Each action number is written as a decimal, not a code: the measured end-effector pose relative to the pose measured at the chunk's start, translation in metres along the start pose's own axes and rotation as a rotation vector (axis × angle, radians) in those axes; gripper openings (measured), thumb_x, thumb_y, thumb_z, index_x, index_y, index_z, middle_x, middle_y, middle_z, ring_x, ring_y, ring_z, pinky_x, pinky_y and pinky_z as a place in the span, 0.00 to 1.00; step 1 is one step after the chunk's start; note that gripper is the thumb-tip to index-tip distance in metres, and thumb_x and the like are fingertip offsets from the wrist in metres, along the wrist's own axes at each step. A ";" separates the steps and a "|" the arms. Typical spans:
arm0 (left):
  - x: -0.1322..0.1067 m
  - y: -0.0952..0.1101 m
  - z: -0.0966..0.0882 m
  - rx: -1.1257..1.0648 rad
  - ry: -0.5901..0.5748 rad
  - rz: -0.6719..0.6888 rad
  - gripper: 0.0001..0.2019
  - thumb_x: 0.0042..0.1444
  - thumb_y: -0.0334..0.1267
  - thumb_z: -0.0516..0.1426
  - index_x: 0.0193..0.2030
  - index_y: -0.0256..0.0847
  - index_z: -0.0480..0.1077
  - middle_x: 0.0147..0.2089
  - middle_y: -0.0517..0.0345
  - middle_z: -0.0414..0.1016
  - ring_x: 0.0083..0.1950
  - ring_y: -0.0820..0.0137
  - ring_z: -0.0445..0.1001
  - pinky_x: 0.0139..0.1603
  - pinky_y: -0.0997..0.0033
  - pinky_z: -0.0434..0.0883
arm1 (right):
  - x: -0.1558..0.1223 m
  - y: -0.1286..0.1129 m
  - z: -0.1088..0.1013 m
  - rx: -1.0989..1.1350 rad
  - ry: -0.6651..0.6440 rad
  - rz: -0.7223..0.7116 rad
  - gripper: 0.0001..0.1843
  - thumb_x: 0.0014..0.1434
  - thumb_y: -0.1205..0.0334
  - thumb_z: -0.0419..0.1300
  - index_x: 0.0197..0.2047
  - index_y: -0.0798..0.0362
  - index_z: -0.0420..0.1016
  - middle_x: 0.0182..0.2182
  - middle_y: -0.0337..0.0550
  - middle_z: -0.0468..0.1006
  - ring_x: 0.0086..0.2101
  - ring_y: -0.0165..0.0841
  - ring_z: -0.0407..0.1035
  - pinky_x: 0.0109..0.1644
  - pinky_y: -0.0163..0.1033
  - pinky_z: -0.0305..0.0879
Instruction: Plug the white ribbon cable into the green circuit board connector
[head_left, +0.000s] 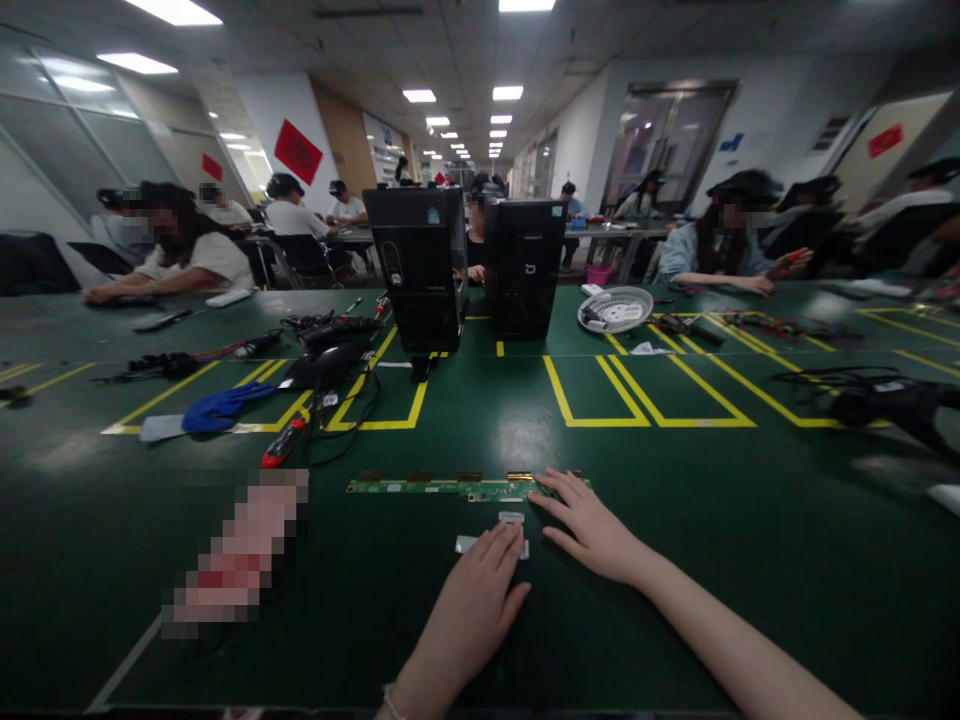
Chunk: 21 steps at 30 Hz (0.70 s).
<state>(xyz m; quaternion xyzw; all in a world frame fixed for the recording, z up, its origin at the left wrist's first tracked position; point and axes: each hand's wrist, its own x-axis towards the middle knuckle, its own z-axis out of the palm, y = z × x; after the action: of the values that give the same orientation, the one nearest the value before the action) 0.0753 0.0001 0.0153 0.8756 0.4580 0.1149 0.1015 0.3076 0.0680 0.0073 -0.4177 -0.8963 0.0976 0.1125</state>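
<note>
A long, narrow green circuit board (pixel 420 489) with copper-brown tabs lies across the table in front of me. Just below it my left hand (pixel 480 595) rests with fingers stretched out, fingertips on a small whitish flat piece (pixel 466 545) that they partly cover; its kind is unclear. My right hand (pixel 589 525) is spread open, its fingertips touching or just over the right part of the board and hiding some of it.
A red-and-black screwdriver (pixel 283 445), a blue glove (pixel 225 407) and tangled cables lie left. Two black computer towers (pixel 420 265) stand ahead on the green table (pixel 675 600). A white basket (pixel 616 310) sits beyond, with black cabling (pixel 874 400) at right. People sit at tables behind.
</note>
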 end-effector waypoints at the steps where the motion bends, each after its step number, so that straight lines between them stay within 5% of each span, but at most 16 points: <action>1: 0.002 0.001 0.001 0.015 0.005 0.000 0.24 0.64 0.37 0.54 0.66 0.34 0.59 0.67 0.45 0.62 0.66 0.57 0.62 0.65 0.53 0.64 | 0.000 0.000 0.000 0.003 -0.004 0.004 0.27 0.68 0.47 0.46 0.67 0.45 0.60 0.67 0.45 0.54 0.67 0.41 0.42 0.69 0.57 0.42; 21: 0.014 0.007 0.012 0.112 0.071 -0.028 0.24 0.65 0.41 0.52 0.64 0.29 0.62 0.67 0.42 0.62 0.67 0.55 0.60 0.64 0.53 0.64 | 0.001 -0.002 -0.002 0.008 -0.037 0.019 0.28 0.67 0.47 0.48 0.67 0.45 0.59 0.67 0.46 0.55 0.66 0.42 0.46 0.69 0.57 0.43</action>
<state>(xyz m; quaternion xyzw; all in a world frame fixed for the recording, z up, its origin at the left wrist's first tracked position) 0.0920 0.0063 0.0074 0.8688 0.4793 0.1187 0.0376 0.3063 0.0679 0.0099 -0.4237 -0.8939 0.1101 0.0965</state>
